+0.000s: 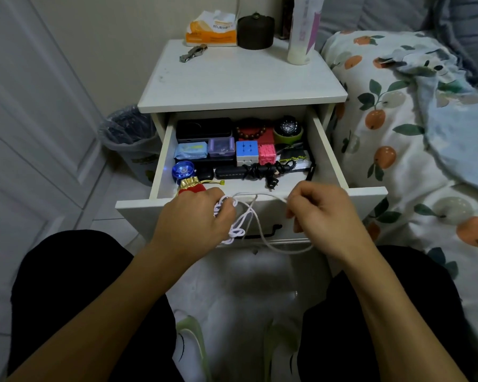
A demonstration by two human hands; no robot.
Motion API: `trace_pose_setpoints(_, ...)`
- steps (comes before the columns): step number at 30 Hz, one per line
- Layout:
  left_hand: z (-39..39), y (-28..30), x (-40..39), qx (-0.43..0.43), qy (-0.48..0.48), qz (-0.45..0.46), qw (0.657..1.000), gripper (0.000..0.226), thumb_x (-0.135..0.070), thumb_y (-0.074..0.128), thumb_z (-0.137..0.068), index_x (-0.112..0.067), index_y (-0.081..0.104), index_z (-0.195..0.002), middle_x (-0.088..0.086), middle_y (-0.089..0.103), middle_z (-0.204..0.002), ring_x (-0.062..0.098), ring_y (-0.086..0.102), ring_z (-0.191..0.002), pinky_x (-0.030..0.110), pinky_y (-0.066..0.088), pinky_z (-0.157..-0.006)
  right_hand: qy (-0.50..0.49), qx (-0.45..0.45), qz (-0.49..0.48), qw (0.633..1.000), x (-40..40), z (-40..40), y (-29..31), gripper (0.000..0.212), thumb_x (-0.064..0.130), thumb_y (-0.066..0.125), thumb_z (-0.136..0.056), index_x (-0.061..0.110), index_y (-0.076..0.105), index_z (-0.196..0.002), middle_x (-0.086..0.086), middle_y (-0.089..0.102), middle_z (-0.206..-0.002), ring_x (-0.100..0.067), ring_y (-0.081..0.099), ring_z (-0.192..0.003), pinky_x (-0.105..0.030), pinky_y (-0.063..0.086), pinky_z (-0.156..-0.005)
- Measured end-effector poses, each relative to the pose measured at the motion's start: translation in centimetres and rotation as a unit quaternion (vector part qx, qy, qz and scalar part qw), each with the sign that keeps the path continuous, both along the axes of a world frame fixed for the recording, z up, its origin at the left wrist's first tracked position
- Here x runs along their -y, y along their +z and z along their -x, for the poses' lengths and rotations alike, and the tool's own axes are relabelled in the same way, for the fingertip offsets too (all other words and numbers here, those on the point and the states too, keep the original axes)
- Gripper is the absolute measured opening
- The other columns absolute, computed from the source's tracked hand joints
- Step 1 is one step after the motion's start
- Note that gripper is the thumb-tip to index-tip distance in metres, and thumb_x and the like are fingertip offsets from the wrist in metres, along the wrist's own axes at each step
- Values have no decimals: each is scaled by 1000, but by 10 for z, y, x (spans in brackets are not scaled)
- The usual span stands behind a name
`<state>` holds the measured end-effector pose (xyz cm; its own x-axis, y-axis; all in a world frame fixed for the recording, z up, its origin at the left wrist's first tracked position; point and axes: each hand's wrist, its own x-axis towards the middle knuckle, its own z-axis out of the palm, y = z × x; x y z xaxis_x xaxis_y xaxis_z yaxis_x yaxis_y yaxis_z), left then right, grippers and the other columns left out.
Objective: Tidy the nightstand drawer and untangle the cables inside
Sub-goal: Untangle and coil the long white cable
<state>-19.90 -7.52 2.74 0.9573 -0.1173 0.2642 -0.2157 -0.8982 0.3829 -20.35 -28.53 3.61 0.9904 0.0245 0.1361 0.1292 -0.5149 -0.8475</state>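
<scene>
Head view: left hand [196, 216] clutches the bunched white cord [242, 219] before the open drawer [326, 150]; right hand [318, 213] pinches its free strand. Cord looks partly untangled; inside, items sit in rows, black cable [262, 170] already coiled.

white wooden nightstand drawer [326, 150]: pulled fully open, packed with small items | thin white cable [249, 216]: tangled in loops, hung before the drawer front | black coiled power cord [262, 170]: lay bundled inside, near the front
</scene>
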Motion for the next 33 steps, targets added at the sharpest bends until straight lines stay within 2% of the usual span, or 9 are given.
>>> trace_pose_setpoints(5, 5, 2, 6, 3, -75, -30, 997, 31, -40, 45, -100, -18, 65, -89, 0, 62, -69, 15, 54, -61, 26, 33, -51, 91, 3, 98, 991, -17, 1, -10, 12, 24, 58, -90, 22, 67, -83, 5, 66, -72, -8, 58, -67, -24, 45, -59)
trace_pose_setpoints(8, 6, 3, 9, 14, -78, -20, 997, 28, -36, 46, -100, -18, 67, -95, 0, 66, -74, 15, 58, -66, 30, 44, -56, 83, 62, 87, 991, -22, 2, -9, 22, 26, 56, -96, 19, 65, -77, 5, 62, -63, -10, 56, -63, -25, 42, -59)
trace_pose_setpoints(12, 4, 6, 7, 61, -49, 52, 996, 28, -30, 49, -98, -13, 66, -112, 6, 72, -83, 23, 65, -74, 36, 51, -66, 76, 54, 3, 996, -21, 8, -4, 23, 23, 53, -87, 14, 59, -67, 0, 57, -57, -13, 52, -55, -31, 42, -53)
trace_pose_setpoints(15, 5, 6, 10, 61, -40, 92, 993, 25, -29, 50, -96, -13, 63, -111, -2, 64, -70, 16, 62, -64, 33, 48, -57, 30, 46, -26, 998, -22, 9, 0, 26, 23, 48, -79, 3, 55, -64, -11, 57, -59, -29, 55, -59, -41, 45, -54)
trace_pose_setpoints(19, -4, 3, -3, 9, 26, 159, 987, 5, -21, 57, -96, -18, 61, -97, -8, 55, -54, 7, 56, -56, 18, 37, -51, -56, 54, -133, 988, -7, 8, 7, 31, 22, 47, -78, -6, 55, -66, -17, 56, -57, -17, 55, -49, -30, 45, -50)
trace_pose_setpoints(23, -4, 9, -6, -84, -39, 313, 945, 11, -13, 56, -97, -21, 61, -92, -3, 66, -59, 1, 58, -54, 11, 43, -54, 53, -42, 5, 998, -6, 8, 3, 30, 23, 53, -77, -4, 56, -62, -15, 49, -53, -14, 42, -50, -31, 33, -49)
trace_pose_setpoints(26, -2, 12, -5, -114, -101, 321, 935, 10, -13, 55, -98, -21, 62, -99, -3, 68, -65, 7, 62, -62, 15, 49, -62, 136, -94, 116, 979, -12, 9, -5, 28, 22, 61, -82, 3, 60, -62, -3, 51, -51, -10, 43, -48, -30, 38, -52)
trace_pose_setpoints(28, 0, 13, -8, -124, -121, 307, 936, 13, -13, 55, -99, -23, 63, -102, 3, 69, -70, 16, 65, -67, 24, 52, -66, 104, -67, 137, 983, -9, 7, -9, 28, 32, 66, -83, 13, 65, -63, 9, 57, -52, -5, 51, -51, -17, 39, -49)
trace_pose_setpoints(33, 3, 21, -13, -120, -173, 260, 942, 17, -10, 55, -98, -22, 67, -103, -2, 69, -86, 20, 67, -80, 38, 55, -73, 55, 34, 60, 996, -4, 2, -9, 24, 36, 74, -83, 28, 69, -106, 16, 65, -97, 0, 60, -84, -12, 49, -72)
